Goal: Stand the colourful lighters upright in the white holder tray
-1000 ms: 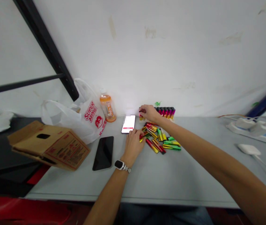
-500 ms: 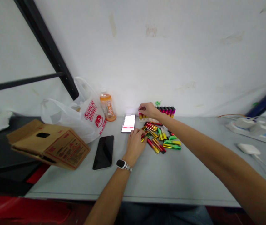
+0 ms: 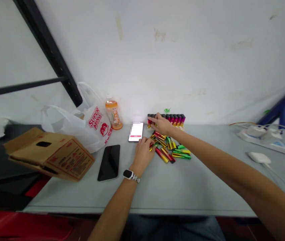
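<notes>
A row of lighters (image 3: 175,119), pink to purple with black tops, stands upright along the wall. My right hand (image 3: 160,124) is at the left part of this row, its index finger stretched out across the front of the end lighters. Whether the other fingers touch them is hidden. Loose lighters (image 3: 168,154) in red-gold and green-gold lie in a heap in front of the row. My left hand (image 3: 144,149) rests at the heap's left edge, its fingers closed around a green-gold lighter (image 3: 151,146) that is partly covered.
A lit phone (image 3: 135,132) and a dark phone (image 3: 109,162) lie left of the hands. Farther left are an orange drink bottle (image 3: 113,115), a white plastic bag (image 3: 92,130) and an open cardboard box (image 3: 64,152). A power strip (image 3: 270,142) and white charger (image 3: 259,157) are on the right.
My right hand has shifted slightly down from the row's left end, and its index finger now stretches out, showing more of the upright lighters. My left hand stays at the heap.
</notes>
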Action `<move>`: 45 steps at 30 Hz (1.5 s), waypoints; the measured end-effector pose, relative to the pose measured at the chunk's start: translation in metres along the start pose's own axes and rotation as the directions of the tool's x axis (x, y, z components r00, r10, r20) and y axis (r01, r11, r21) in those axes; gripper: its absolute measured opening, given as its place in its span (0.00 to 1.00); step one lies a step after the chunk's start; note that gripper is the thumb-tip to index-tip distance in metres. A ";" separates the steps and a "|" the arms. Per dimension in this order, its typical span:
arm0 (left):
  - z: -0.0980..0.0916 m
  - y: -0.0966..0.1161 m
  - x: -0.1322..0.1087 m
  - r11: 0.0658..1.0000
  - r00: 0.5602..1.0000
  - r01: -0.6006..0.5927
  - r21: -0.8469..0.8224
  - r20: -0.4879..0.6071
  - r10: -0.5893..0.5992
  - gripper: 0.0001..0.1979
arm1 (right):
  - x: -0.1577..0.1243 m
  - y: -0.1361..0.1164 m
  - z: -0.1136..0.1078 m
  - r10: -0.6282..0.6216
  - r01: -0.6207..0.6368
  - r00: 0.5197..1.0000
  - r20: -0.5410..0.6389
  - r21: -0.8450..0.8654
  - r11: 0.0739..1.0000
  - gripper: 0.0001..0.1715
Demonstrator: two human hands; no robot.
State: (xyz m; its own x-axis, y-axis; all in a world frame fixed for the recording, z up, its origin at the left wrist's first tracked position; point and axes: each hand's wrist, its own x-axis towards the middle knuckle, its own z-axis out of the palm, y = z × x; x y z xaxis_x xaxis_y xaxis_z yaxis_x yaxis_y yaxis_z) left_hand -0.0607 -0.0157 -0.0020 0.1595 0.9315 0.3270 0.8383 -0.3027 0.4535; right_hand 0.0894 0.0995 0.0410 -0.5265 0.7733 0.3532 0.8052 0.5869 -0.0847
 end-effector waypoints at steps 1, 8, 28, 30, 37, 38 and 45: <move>0.000 0.000 0.000 1.000 1.000 0.003 0.004 -0.001 -0.003 0.05 | -0.007 0.000 0.000 0.011 -0.011 1.000 -0.002 0.005 1.000 0.32; -0.002 0.009 -0.001 1.000 0.998 -0.016 0.020 -0.059 0.017 0.07 | -0.062 0.023 0.004 0.173 -0.172 0.985 0.029 -0.035 0.985 0.15; 0.006 0.040 0.038 0.982 0.968 -0.186 -0.030 -0.179 0.177 0.09 | -0.064 0.047 -0.018 0.184 -0.193 0.981 0.068 0.163 0.967 0.16; 0.005 0.041 0.034 0.969 0.955 -0.247 -0.013 -0.175 0.241 0.14 | -0.074 0.044 -0.019 0.185 -0.188 0.982 0.048 0.411 0.892 0.19; 0.004 0.045 0.020 0.898 0.892 -0.440 0.008 -0.112 0.438 0.21 | -0.110 0.006 -0.016 0.362 -0.222 0.931 0.052 0.867 0.446 0.24; 0.005 0.045 0.020 0.895 0.889 -0.445 -0.002 -0.121 0.442 0.20 | -0.114 0.000 -0.015 0.396 -0.209 0.918 0.027 0.880 0.426 0.25; 0.015 0.044 0.013 0.865 0.975 -0.222 -0.451 -0.102 0.197 0.11 | -0.129 -0.018 -0.007 0.530 -0.151 0.840 -0.118 0.887 0.436 0.30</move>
State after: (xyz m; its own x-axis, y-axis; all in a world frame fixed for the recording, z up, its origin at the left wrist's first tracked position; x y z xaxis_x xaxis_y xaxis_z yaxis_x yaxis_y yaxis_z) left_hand -0.0138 -0.0137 0.0102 0.2677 0.8282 0.4924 0.4543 -0.5592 0.6935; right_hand 0.1449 -0.0130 0.0035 0.0165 0.9323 0.3613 0.1889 0.3520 -0.9167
